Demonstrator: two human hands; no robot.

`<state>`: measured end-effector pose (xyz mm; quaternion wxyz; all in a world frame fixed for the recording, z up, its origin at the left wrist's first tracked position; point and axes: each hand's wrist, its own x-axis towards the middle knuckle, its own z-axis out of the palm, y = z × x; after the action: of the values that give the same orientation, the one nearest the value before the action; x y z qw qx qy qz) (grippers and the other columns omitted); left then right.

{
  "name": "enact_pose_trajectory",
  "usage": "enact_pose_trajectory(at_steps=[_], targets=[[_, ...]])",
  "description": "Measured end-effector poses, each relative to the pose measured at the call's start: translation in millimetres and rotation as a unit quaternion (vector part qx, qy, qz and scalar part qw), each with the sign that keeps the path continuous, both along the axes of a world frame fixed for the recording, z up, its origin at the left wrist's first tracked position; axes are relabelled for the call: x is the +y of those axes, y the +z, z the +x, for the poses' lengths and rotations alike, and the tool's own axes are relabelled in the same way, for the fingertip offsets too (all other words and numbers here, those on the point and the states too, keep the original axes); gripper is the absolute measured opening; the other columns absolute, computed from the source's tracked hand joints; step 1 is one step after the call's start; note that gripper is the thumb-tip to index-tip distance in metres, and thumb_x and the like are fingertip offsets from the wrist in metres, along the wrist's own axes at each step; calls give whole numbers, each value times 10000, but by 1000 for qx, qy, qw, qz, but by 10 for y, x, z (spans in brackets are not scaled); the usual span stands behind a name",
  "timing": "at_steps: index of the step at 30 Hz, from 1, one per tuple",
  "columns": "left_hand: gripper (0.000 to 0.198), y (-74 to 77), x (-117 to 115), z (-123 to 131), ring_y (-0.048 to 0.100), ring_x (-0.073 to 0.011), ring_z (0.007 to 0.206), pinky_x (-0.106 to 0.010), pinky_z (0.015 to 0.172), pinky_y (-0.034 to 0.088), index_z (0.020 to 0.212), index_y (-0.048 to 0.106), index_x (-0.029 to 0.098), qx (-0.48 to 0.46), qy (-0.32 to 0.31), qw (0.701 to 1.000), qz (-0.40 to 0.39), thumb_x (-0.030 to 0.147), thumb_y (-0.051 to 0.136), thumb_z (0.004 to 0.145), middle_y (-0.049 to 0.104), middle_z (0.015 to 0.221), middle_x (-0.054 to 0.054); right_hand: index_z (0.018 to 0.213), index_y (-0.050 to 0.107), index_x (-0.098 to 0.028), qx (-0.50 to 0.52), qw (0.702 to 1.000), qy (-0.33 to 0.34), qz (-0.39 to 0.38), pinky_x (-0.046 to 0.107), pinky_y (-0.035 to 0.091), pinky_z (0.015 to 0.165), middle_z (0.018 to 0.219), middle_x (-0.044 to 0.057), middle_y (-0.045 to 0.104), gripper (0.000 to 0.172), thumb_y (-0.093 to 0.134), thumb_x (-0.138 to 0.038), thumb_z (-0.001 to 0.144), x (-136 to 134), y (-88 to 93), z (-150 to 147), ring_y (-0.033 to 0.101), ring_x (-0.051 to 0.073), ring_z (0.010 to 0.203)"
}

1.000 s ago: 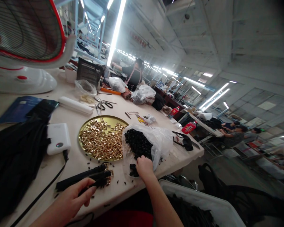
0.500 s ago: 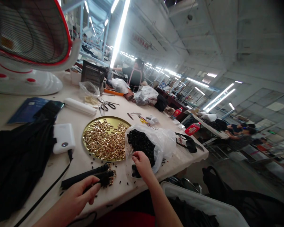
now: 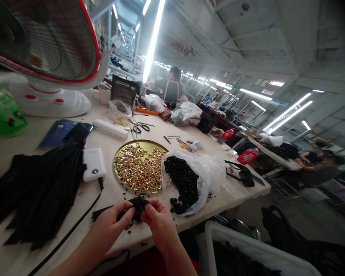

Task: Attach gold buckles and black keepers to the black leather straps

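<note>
My left hand (image 3: 115,218) is closed on a black fabric strap (image 3: 101,213), pinching it near its end just in front of the tray. A little gold metal shows at that end, between the two hands. My right hand (image 3: 160,219) meets it there, thumb and fingertips pinched together; whatever small thing they hold is hidden against the dark strap. Behind the hands lies a round gold tray (image 3: 116,180) heaped with small gold buckles (image 3: 140,170). To its right, a white plastic bag (image 3: 209,172) lies open, full of small black pieces (image 3: 180,180).
Black fabric strips (image 3: 46,188) and a white power bank (image 3: 94,165) with a black cable lie left. A fan (image 3: 54,97) and a green bottle (image 3: 5,111) stand behind. Scissors (image 3: 140,126) lie beyond the tray. A white bin (image 3: 255,245) is below the table's right edge.
My right hand has left the plastic bag and moved left to the strap end, beside my left hand. The view has turned slightly left.
</note>
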<state>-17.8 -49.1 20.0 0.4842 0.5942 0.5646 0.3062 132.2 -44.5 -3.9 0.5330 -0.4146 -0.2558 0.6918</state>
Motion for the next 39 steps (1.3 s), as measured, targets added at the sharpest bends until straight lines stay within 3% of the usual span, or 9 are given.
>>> enact_pose_trajectory(at_steps=[8,14,22,29,36,39], targets=[[272,-81,-4,-8,521,-145,543,-225,542,369,777,579,208,38,-48,998,15,417,406,782,562,576,52,725,578,-145,-119,991,28,57,222,383,589,602,-19,567,262,656,-394,710,-50,-41,23,485,88,565],[259,-117,-24,0,528,-148,554,-224,554,367,791,563,210,60,-46,997,19,413,403,788,560,579,55,709,566,-151,-207,976,10,68,240,380,578,581,-29,545,291,697,-404,649,-39,-18,-11,475,101,553],[266,-131,-30,-13,484,-131,517,-209,512,324,716,536,206,76,-95,993,4,408,384,794,481,527,71,741,602,-155,-22,997,73,18,210,367,573,641,-17,553,251,708,-365,653,-73,-100,36,465,85,569],[245,-159,-14,-19,457,-126,488,-216,505,311,652,497,204,88,-112,990,-21,389,394,775,443,487,82,728,619,-167,-151,981,32,115,233,375,617,635,-19,544,190,646,-354,714,-100,-105,65,471,108,609],[232,-167,-30,29,480,-137,497,-229,510,322,640,497,209,84,-114,990,-4,369,391,770,465,487,74,788,620,-179,-118,989,58,68,224,378,588,640,-34,557,190,702,-275,646,-112,-150,41,473,94,573],[214,-203,-49,42,532,-155,554,-249,563,380,802,521,201,50,-95,994,6,368,394,764,537,561,54,764,631,-153,-126,990,51,49,216,361,580,609,-28,548,165,674,-291,683,-103,-234,49,453,82,552]])
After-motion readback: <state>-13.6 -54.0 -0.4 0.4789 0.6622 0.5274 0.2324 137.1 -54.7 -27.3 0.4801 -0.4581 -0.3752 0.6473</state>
